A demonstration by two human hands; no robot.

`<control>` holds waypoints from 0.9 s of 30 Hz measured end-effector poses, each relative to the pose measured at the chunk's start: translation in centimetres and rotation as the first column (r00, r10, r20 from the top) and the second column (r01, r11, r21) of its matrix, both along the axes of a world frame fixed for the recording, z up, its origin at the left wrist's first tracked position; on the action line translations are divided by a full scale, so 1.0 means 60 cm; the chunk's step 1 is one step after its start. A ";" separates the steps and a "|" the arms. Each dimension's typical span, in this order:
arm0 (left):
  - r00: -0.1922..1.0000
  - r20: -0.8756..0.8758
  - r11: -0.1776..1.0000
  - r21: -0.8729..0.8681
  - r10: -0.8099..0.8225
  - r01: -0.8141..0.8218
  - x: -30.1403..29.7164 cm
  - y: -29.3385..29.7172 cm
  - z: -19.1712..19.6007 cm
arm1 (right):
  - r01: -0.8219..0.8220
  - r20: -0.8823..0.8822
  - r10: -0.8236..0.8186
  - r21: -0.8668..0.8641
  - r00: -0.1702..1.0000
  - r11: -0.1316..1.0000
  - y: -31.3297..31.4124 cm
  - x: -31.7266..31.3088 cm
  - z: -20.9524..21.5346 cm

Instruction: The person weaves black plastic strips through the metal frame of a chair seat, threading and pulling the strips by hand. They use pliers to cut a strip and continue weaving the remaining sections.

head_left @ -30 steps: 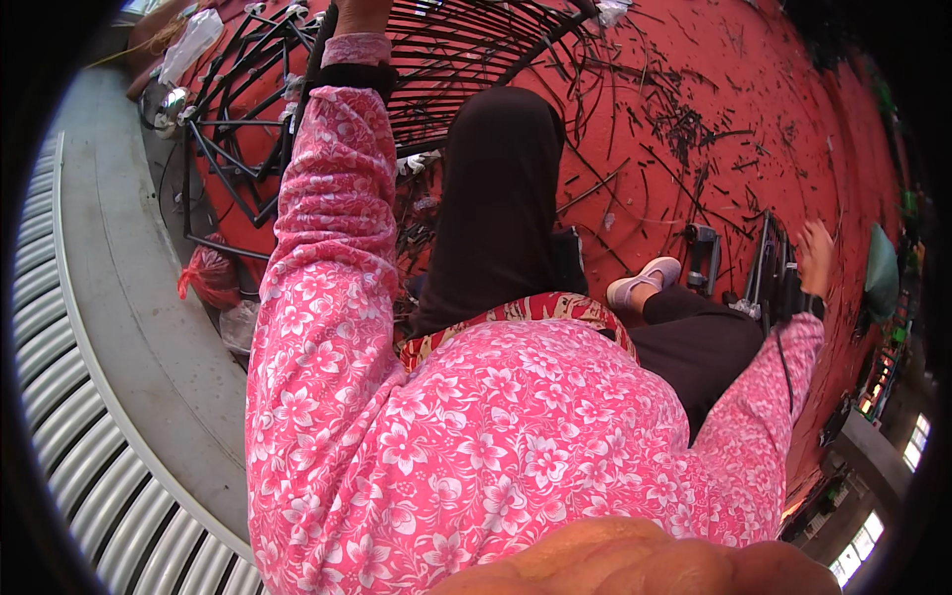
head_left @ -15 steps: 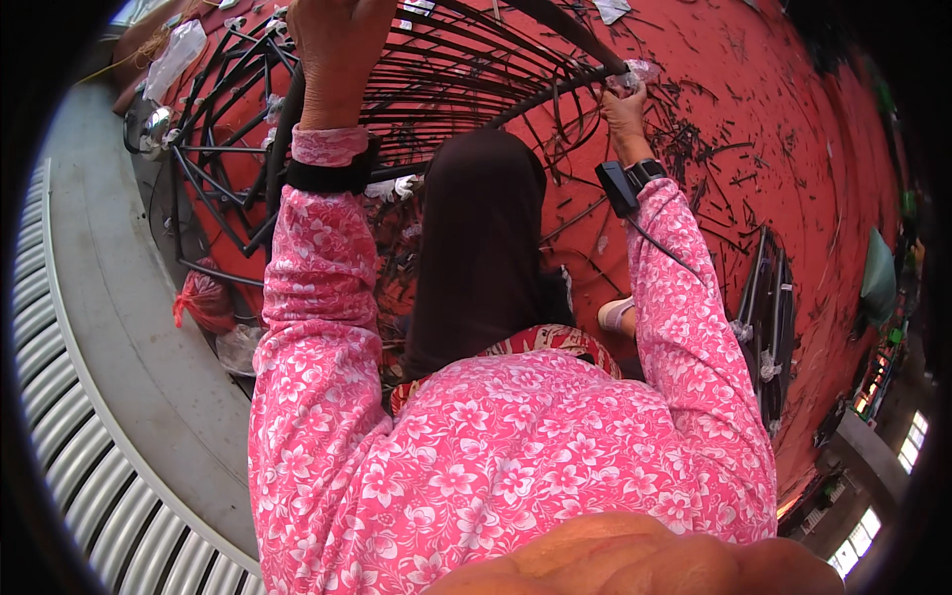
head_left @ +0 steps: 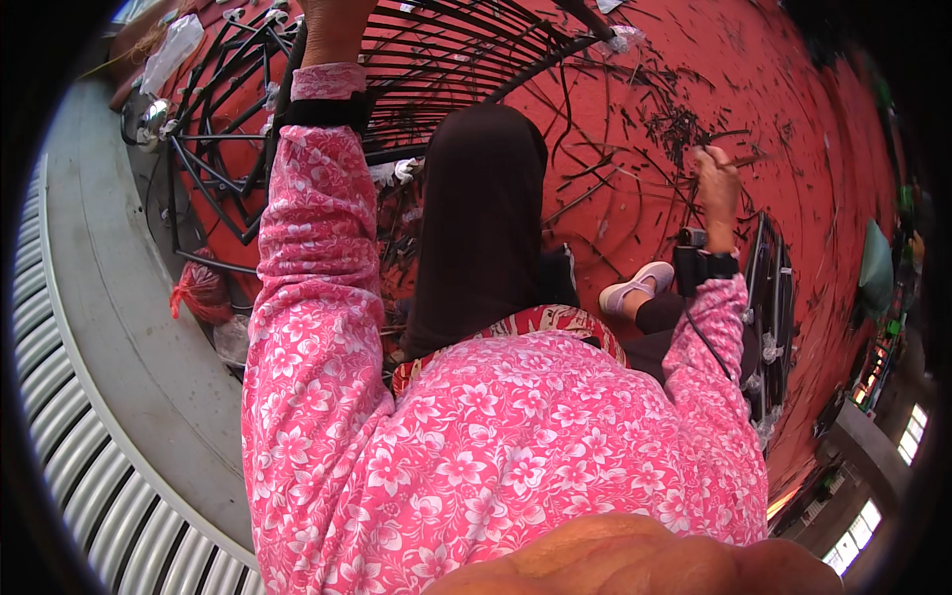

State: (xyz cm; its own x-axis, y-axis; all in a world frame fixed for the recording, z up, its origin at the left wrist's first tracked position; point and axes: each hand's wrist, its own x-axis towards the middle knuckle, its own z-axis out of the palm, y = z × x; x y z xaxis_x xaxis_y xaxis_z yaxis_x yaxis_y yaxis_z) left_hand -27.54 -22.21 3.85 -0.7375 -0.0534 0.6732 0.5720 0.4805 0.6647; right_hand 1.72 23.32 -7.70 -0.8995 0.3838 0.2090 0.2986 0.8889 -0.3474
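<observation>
From the head view, the left hand [head_left: 332, 25] reaches up to the top edge of the picture and is closed around a bar of the black metal grille [head_left: 446, 50], a curved frame of thin parallel rods that lies over the red floor [head_left: 793, 129]; only the wrist and lower part of the hand show, so how tightly the fingers wrap cannot be told. The right hand [head_left: 716, 183] is out to the right, fingers pinched shut on a thin dark stick [head_left: 744, 159] held above the floor. Between the two arms a long dark cloth [head_left: 481, 218] hangs down the front of the pink flowered garment and hides much of the grille's lower part. A litter of short dark sticks and wire pieces [head_left: 674, 129] is scattered on the floor just beyond the right hand. A pale shoe [head_left: 635, 288] rests on the floor near the right wrist, and a second black frame [head_left: 769, 297] lies just right of that arm. To the left, a welded frame of black bars [head_left: 213, 169] sits beside the grille, with a red mesh bag [head_left: 198, 293] next to it; what is in the bag cannot be made out. A grey concrete ledge [head_left: 109, 327] runs along the left.
</observation>
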 end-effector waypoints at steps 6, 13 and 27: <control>0.987 0.163 0.999 -0.052 0.004 0.005 -0.009 -0.029 -0.015 | 0.522 -0.001 -0.568 0.395 0.823 0.756 0.271 0.166 0.208; 0.982 0.190 0.993 -0.113 -0.014 0.037 0.002 0.014 -0.046 | 0.536 -0.042 -0.642 -0.511 0.765 0.672 0.461 0.304 0.297; 0.983 0.185 0.978 -0.207 0.013 0.026 -0.008 0.034 -0.068 | 0.223 0.315 -0.225 0.042 0.922 0.974 0.650 0.503 0.216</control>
State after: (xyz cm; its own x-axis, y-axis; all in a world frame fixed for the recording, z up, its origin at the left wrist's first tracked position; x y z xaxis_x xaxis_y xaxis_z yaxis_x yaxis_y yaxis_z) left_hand -28.00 -20.15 -0.22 -0.8496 0.0783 0.5215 0.4525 0.6160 0.6448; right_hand 31.93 62.33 5.28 -0.8097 0.5828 -0.0694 0.5838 0.7874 -0.1980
